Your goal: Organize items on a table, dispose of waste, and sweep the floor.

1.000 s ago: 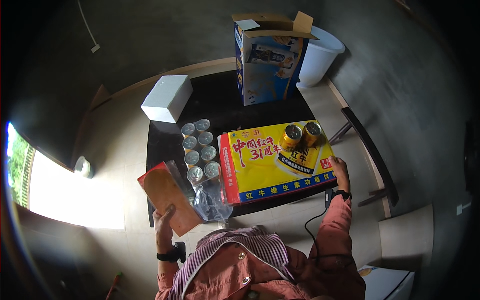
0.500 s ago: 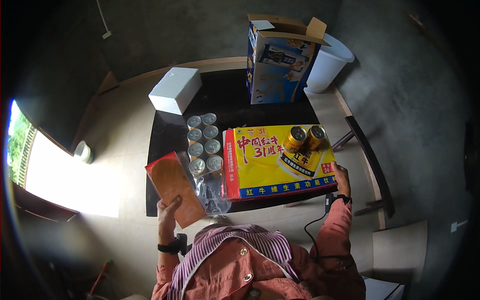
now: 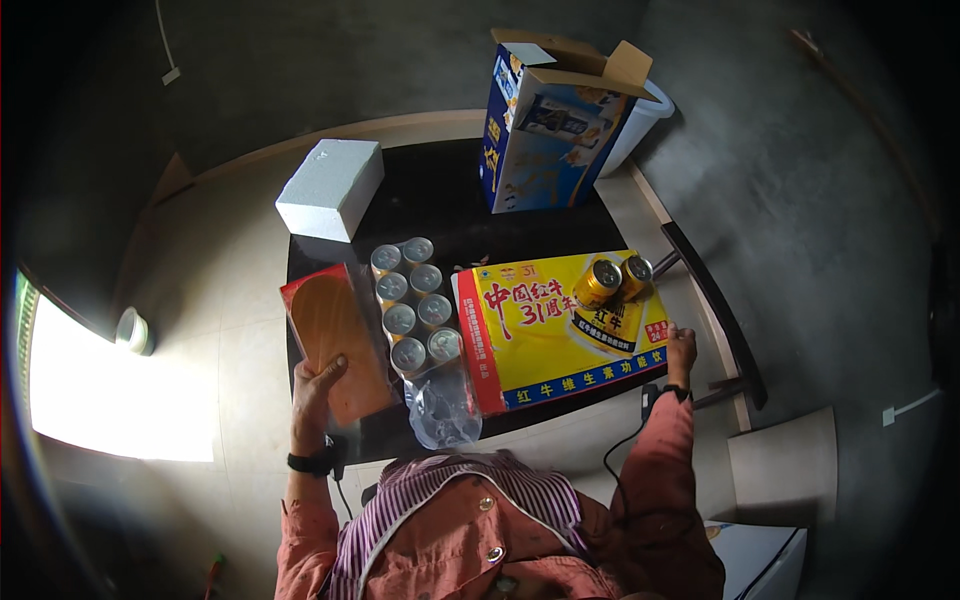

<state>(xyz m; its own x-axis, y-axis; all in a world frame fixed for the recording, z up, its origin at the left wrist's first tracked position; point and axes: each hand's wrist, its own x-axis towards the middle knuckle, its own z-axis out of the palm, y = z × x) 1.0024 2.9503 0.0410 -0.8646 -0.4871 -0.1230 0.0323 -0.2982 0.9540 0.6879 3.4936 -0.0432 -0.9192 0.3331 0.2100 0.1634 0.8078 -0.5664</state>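
Note:
In the head view, my left hand (image 3: pixel 320 385) holds a flat orange board with a red edge (image 3: pixel 355 380) at the black table's left front. Beside it, several silver-topped cans (image 3: pixel 395 320) stand in clear plastic wrap (image 3: pixel 445 410). My right hand (image 3: pixel 680 350) grips the right edge of a flat yellow-and-red carton (image 3: pixel 540 360), its fingers partly hidden. Two gold cans (image 3: pixel 600 288) appear to stand on the carton's upper right.
A white foam block (image 3: pixel 325 190) lies at the black table's (image 3: pixel 430 190) back left; a tall open blue box (image 3: pixel 545 150) stands at back right, before a white bucket (image 3: pixel 635 130). A dark bar (image 3: pixel 715 310) runs along the right. Grey walls surround the table.
My left hand has moved forward with the orange board, alongside the cans. My right hand stays at the carton's edge. The view has shifted slightly.

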